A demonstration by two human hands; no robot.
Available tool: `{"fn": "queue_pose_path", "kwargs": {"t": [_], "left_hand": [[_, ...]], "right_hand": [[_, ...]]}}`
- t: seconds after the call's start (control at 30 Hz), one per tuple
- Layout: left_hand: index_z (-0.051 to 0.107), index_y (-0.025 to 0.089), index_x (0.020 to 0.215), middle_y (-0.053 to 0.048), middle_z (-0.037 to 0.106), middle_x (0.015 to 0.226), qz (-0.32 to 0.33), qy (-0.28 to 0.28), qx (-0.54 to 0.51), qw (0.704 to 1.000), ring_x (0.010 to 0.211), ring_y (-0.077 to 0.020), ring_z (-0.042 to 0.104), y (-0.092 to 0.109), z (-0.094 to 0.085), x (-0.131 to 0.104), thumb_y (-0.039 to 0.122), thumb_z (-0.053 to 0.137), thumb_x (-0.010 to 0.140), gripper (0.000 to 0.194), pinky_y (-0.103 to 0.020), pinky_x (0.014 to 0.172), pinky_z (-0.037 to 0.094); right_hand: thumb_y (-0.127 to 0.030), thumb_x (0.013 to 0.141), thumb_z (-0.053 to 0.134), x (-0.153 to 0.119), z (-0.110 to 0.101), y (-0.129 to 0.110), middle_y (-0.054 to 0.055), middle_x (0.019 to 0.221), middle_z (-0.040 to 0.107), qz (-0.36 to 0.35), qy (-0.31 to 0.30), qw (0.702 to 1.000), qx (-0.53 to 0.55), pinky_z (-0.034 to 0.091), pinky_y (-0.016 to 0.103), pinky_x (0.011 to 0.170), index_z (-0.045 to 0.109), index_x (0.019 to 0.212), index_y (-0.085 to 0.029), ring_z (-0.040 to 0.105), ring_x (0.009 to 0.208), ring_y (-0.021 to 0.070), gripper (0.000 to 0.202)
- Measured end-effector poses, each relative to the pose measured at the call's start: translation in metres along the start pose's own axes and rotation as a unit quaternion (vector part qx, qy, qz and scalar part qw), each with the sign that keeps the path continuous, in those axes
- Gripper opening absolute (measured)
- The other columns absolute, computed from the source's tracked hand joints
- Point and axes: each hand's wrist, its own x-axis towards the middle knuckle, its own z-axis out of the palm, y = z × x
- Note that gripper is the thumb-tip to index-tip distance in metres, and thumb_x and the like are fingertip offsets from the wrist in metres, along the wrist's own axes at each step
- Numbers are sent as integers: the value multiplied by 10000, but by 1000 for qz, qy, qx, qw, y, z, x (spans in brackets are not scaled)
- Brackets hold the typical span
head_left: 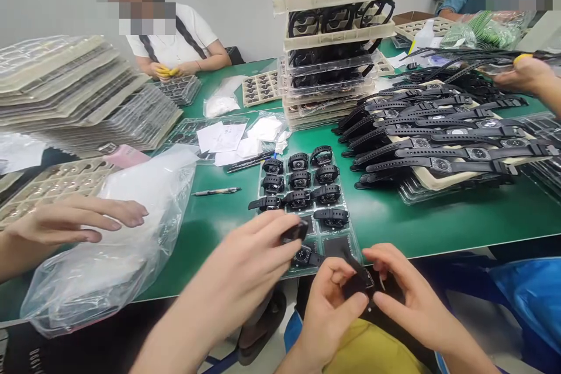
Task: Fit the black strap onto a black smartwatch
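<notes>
Head view: left hand [326,304] and right hand [405,295] meet just below the clear tray [353,245] at the green table's [394,216] near edge, fingertips of both pinching one black watch piece [357,283] between them. Beside the tray's near-left corner, another person's hand [245,269] pinches a second dark watch part [294,231].

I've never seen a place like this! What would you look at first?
First, the tall stack of trays with black straps at the back of the green table, and the rows of watches fanned out on the right. Up close, the left hand and right hand pinch a black piece at the near edge, beside a small tray of watch bodies.
</notes>
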Motion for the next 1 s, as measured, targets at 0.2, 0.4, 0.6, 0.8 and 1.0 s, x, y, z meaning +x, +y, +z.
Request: {"fn": "queue_pose_path", "kwargs": {"t": [0.2, 0.4, 0.6, 0.8, 1.0], "left_hand": [[659, 230, 1117, -51, 720, 1094, -4, -15, 137, 990, 1057, -203, 665, 1, -3, -4, 179, 792, 835, 316, -313, 970, 499], [669, 253, 1138, -52, 690, 1132, 6, -40, 56, 998, 1016, -172, 662, 1, -7, -3, 161, 795, 831, 344, -225, 822, 546], [691, 230, 1169, -97, 724, 1170, -6, -12, 73, 997, 1091, -232, 680, -16, -2, -3, 242, 801, 836, 351, -260, 814, 579], [779, 238, 874, -68, 780, 953, 45, -56, 193, 979, 962, -287, 726, 35, -25, 13, 258, 842, 745, 145, -417, 866, 600], [723, 249, 613, -13, 699, 656, 99, -179, 342, 917, 692, -230, 674, 109, -47, 35, 155, 835, 735, 191, -361, 751, 551]], "right_hand": [[-196, 973, 661, 9, 0, -8, 42, 1128, 712, -112, 17, 993, -29, 510, 350, 871, 585, 1448, -408, 615, 977, 235, 527], [-186, 1053, 533, 12, 6, 4, 9, 904, 637, -86, 127, 988, -33, 514, 260, 728, 642, 1373, -370, 601, 804, 169, 385], [-219, 1059, 510, 10, 9, 10, 48, 1002, 688, -174, 63, 978, -93, 565, 279, 758, 607, 1395, -292, 653, 849, 190, 357], [-264, 1078, 496, 8, 4, 17, 56, 1005, 689, -218, 71, 968, -103, 578, 267, 778, 632, 1339, -280, 653, 898, 193, 295], [-225, 1063, 518, 6, -1, 20, 54, 991, 683, -222, 22, 970, -101, 589, 259, 780, 636, 1335, -276, 666, 880, 187, 301]]}}
